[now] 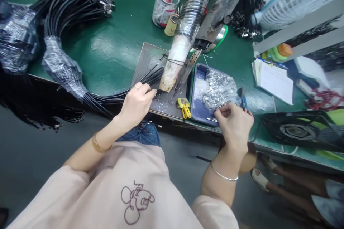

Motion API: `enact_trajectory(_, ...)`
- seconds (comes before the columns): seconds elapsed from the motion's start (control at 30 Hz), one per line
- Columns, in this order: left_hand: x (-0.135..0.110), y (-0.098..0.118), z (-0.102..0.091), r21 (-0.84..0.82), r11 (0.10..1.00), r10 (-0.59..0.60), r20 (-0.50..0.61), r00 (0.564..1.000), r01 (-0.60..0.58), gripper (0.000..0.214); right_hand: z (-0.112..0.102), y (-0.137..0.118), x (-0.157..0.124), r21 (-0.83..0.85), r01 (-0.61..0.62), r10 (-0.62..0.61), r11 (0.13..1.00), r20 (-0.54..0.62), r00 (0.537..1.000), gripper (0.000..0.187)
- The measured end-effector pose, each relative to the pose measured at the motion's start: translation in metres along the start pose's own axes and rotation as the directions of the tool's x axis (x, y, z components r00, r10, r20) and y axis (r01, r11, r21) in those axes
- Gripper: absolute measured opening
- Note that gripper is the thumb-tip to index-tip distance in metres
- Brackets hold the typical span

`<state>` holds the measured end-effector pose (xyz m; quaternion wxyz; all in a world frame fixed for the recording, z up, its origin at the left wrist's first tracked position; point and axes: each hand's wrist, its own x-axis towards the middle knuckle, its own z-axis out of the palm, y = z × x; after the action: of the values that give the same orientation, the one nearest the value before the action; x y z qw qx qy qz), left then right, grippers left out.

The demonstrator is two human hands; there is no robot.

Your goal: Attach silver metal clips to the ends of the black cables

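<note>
My left hand [138,102] is closed over the bundle of black cables [107,99] at the bench edge, with a cable at its fingertips by the lower end of a white-wrapped hose [174,64]. My right hand [234,121] is at the front right of a blue plastic tray [197,109], thumb and fingers pinched together. What they pinch is too small and hidden to tell. In the tray lies a clear plastic bag of small metal parts [219,87], with a few loose pieces near my thumb. Plastic film wraps the cables [60,62] farther left.
A yellow clip-like tool [184,107] lies on the grey board [146,57] left of the tray. Blue-handled pliers [243,98] are at its right. A metal post [219,10], clear tub [162,9], fan [301,3] and notepad [274,78] stand farther back. Another person's legs [287,189] show lower right.
</note>
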<state>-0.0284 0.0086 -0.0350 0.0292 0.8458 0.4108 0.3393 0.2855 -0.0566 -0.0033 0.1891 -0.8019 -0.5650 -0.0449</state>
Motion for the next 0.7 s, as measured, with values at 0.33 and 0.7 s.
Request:
enact_trajectory(0.33, -0.018, 0.018, -0.005, -0.121, 0.992, 0.006, -0.118, 0.993, -0.020, 0.032, -0.023, -0.066, -0.044, 0.640, 0.141, 0.031, 0.756, -0.250, 0.968, 0.020)
enact_trajectory(0.7, -0.008, 0.040, -0.025, -0.644, 0.763, 0.151, 0.247, 0.957, 0.046, 0.016, 0.018, -0.116, -0.064, 0.614, 0.362, -0.078, 0.702, -0.439, 0.895, 0.008)
